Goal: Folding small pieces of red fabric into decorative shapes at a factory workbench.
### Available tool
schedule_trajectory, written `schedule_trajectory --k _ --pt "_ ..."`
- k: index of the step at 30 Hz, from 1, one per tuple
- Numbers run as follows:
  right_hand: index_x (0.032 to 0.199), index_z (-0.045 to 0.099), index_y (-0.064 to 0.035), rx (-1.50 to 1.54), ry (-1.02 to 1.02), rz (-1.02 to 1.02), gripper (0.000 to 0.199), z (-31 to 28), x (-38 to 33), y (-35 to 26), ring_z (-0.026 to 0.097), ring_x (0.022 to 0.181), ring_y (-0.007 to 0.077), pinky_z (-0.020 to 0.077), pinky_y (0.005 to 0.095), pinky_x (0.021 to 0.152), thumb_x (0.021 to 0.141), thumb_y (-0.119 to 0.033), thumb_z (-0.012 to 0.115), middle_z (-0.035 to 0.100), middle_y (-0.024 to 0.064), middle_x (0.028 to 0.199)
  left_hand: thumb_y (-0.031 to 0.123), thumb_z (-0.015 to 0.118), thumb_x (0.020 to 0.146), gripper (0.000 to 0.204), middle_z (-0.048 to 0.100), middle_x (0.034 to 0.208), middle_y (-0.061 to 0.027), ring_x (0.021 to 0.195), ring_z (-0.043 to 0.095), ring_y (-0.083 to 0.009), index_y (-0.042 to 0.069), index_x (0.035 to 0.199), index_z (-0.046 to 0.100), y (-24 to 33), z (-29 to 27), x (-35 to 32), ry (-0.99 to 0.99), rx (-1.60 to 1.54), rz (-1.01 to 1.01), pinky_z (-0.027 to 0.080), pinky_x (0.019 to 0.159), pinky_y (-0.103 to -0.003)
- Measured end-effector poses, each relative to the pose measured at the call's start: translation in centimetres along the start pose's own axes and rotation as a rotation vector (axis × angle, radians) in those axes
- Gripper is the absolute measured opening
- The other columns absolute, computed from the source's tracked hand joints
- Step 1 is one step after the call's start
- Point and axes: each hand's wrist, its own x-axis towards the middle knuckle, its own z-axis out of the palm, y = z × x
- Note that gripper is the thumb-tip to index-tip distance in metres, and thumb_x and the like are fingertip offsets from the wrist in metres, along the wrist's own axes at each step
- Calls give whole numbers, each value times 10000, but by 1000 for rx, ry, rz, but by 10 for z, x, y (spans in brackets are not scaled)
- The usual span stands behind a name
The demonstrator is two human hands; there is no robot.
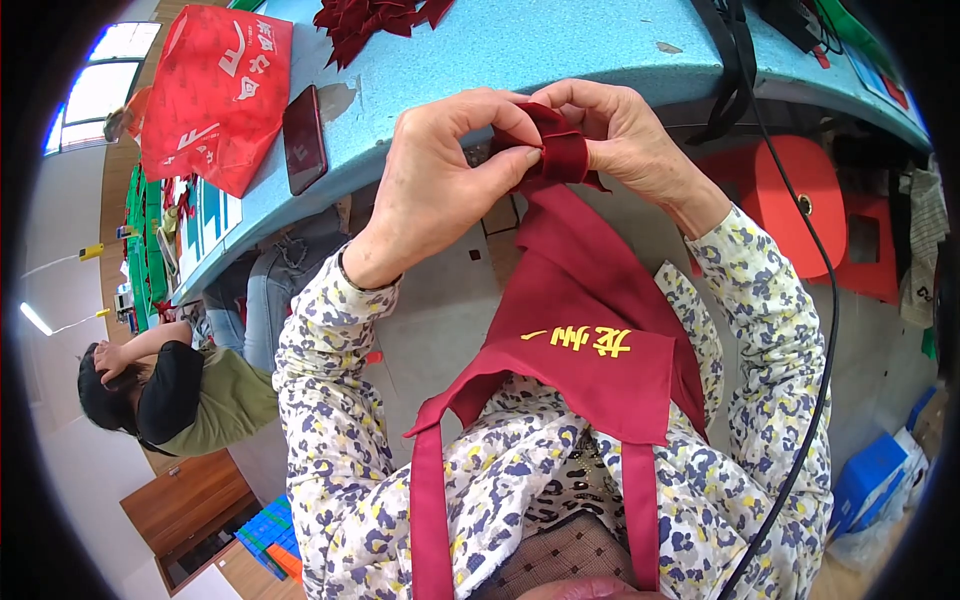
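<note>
**K:** Dark-red velvet piece (562, 150), small and folded, is pinched between both hands, in the air just off the near edge of the bench (560, 45).

**M:** Grip detail?

**K:** Left hand (440, 180) is closed on the piece's left side, thumb tip pressed against the fabric, fingers curled over the top. Right hand (630, 135) is closed on its right side, fingers wrapped over the upper edge. Fingertips of the two hands meet above the piece.

**M:** What's under it?

**K:** Maroon apron (590, 300) hangs just below the hands, top corner running up toward the velvet; can't tell if the two are joined. Yellow lettering on its folded flap. Two straps run down over the person's lap. Sleeves are a floral print.

**M:** Bench contents?

**K:** Light-blue top. Pile of dark-red fabric scraps (375, 20) at the far edge, well apart from the hands. Red bag (215, 95) on the left, dark-red phone (304, 138) just beside it. Black strap (735, 60) drapes over the right edge, black cable (825, 330) runs down past the right forearm.

**M:** Surroundings?

**K:** Red stool (800, 200) below the bench on the right. Blue box (870, 480) on the floor, lower right. Another person (170, 385) sits at far left, hand raised to head, not involved with the velvet.
</note>
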Motion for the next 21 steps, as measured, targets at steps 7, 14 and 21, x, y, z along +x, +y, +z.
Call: schedule_trajectory --k 7,14,21 --pt "1061 545 -13 -21 -9 14 340 0 6 4 577 862 64 483 208 783 760 -84 686 612 24 967 -2 623 745 48 600 729 -8 689 550 -52 -14 789 609 -4 -3 -3 -41 -75 -115 450 642 -198" --pt "1063 545 -9 -29 -9 20 339 -1 12 4 576 858 61 482 206 784 761 -79 682 612 23 962 12 622 762 56 596 737 -1 662 542 -45 -16 809 612 -2 -8 -2 -54 -207 -275 446 625 -178" --pt "1065 544 1 -28 3 44 350 -3 14 3 578 860 63 480 204 783 754 -78 684 612 30 967 17 642 732 78 597 752 -24 639 549 -53 -14 802 630 -10 -3 -1 -8 -586 -437 454 565 -169"
